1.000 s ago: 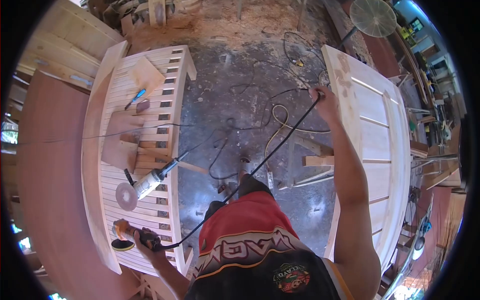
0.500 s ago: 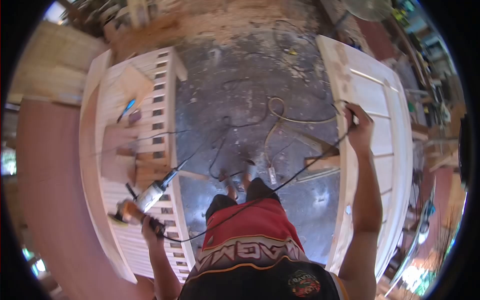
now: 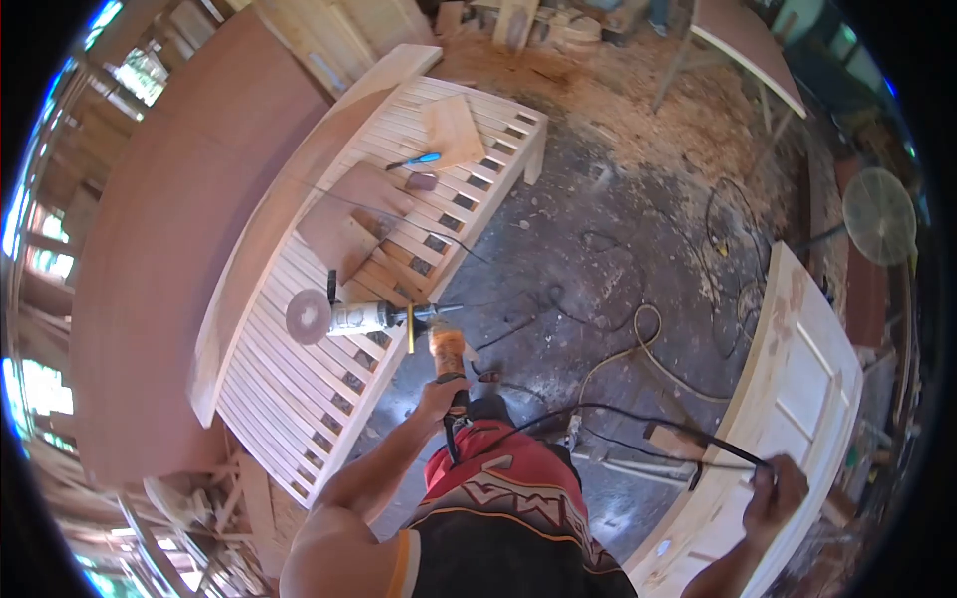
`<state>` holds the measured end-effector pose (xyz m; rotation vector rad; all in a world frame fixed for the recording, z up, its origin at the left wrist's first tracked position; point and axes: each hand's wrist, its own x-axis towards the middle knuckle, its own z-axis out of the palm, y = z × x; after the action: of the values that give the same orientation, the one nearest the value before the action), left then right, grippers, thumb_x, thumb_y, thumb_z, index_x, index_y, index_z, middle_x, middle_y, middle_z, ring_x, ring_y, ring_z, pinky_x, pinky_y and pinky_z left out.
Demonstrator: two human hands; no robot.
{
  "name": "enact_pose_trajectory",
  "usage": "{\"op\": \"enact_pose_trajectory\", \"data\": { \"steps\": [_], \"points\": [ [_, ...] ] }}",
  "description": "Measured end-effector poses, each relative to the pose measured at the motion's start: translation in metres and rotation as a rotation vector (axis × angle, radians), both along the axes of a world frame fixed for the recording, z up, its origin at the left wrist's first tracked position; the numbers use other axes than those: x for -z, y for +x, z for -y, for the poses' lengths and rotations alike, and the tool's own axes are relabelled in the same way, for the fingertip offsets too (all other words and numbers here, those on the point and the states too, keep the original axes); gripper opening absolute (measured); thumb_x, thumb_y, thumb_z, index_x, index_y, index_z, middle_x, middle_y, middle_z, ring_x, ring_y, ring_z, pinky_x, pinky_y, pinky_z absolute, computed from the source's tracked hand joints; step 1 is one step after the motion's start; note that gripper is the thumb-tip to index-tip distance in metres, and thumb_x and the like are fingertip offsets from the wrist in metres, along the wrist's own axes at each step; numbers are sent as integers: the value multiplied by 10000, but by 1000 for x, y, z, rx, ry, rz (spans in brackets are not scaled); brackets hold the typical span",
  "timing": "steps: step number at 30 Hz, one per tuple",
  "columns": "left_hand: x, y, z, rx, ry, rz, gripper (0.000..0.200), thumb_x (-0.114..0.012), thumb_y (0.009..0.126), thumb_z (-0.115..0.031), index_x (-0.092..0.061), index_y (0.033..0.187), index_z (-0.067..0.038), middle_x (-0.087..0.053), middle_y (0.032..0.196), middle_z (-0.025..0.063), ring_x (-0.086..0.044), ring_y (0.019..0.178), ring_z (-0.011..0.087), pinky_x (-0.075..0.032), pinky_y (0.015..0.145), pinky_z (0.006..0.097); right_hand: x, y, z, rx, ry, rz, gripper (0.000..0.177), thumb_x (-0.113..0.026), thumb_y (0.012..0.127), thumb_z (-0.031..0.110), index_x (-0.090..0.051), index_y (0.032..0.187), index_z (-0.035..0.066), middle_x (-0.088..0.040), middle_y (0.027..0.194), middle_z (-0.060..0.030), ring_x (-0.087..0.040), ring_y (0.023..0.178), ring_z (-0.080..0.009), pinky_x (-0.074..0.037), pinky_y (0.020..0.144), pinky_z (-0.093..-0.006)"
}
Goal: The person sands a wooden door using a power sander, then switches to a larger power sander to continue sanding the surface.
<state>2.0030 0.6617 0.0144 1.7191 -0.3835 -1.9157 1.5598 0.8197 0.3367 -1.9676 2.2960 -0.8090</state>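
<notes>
My left hand (image 3: 439, 399) is wrapped round the handle of an orange power tool (image 3: 448, 349), held above the floor at the slatted bench's edge. My right hand (image 3: 774, 495) is closed on a black cable (image 3: 638, 414), beside the pale panelled door (image 3: 788, 389). Another tool, a grey grinder (image 3: 361, 317) with a round disc, lies on the slatted wooden bench (image 3: 299, 399). Farther up the bench are a blue-handled tool (image 3: 424, 158), a thin wooden board (image 3: 454, 130) and a brown sheet (image 3: 351, 214).
Cables (image 3: 648, 349) lie looped across the dark floor (image 3: 558, 239). A large brown panel (image 3: 169, 249) stands at the left. At the right are a round fan (image 3: 878, 216) and a table (image 3: 748, 45). Sawdust (image 3: 618, 100) covers the floor at the back.
The view has turned left. My left hand has brought the orange tool from over the bench to its floor-side edge. My right hand, still on the cable, is now lower in view.
</notes>
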Motion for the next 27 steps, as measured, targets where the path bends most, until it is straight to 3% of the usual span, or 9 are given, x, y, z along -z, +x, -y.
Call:
{"op": "enact_pose_trajectory", "data": {
  "steps": [2,4,7,9,11,13,17,22,27],
  "points": [
    [-12,-21,-8,-9,-30,14,222,-791,841,-203,-666,910,-33,-635,719,44,-622,560,172,-529,518,327,-11,-2,-9,-138,8,-31,119,-612,860,96,-602,780,9,-573,671,-117,-573,568,-268,-408,532,-376],
    [-27,-40,-15,-41,-46,-24,205,-791,839,-194,-683,905,-34,-626,708,29,-610,550,162,-507,510,315,-15,4,-5,-238,-61,-20,138,-637,881,100,-562,784,36,-480,573,-67,-498,514,-259,-341,506,-385],
    [-46,-57,-23,-60,-67,-29,203,-788,841,-181,-684,918,-26,-623,709,34,-607,549,164,-505,512,317,-14,-16,-3,-254,-13,83,151,-618,894,152,-569,796,48,-556,667,-32,-541,562,-217,-353,499,-383],
    [-65,-67,-28,-80,-72,-24,200,-785,843,-172,-684,924,-20,-624,714,41,-614,558,169,-512,512,324,-9,-50,1,-239,-269,213,175,-575,938,195,-582,898,25,-581,762,-72,-552,596,-207,-396,557,-368],
    [-38,-57,-33,46,-43,52,221,-774,853,-189,-672,940,-13,-655,754,72,-666,624,195,-560,538,340,-7,-101,-28,-120,-482,312,246,-533,982,238,-595,1001,1,-605,858,-111,-563,629,-197,-438,616,-354],
    [-54,-61,-37,21,-36,-49,244,-766,857,-202,-650,951,-8,-668,778,89,-677,637,207,-574,554,338,-21,-127,-53,-21,-609,343,272,-520,1008,237,-608,1060,-15,-626,893,-126,-576,653,-188,-464,654,-338],
    [-54,-63,-22,29,-77,-7,267,-768,856,-215,-638,967,-10,-666,794,98,-672,635,212,-576,552,345,-65,-53,47,-102,-422,365,211,-553,1024,148,-635,1095,-32,-657,839,-106,-603,681,-171,-482,688,-303],
    [-63,-59,8,-39,-78,-26,278,-775,837,-194,-675,993,14,-662,778,71,-654,613,188,-555,561,337,-59,-4,165,-161,-501,466,183,-594,1020,68,-672,1162,-19,-725,894,-115,-696,844,-171,-526,813,-288],
    [-43,-19,92,-80,-112,-92,271,-781,841,-219,-660,957,-6,-655,771,74,-658,619,200,-560,558,351,-67,20,291,-143,-555,253,197,-615,1027,74,-670,1192,-18,-740,971,-99,-701,971,-148,-511,924,-272]
  ]
}}
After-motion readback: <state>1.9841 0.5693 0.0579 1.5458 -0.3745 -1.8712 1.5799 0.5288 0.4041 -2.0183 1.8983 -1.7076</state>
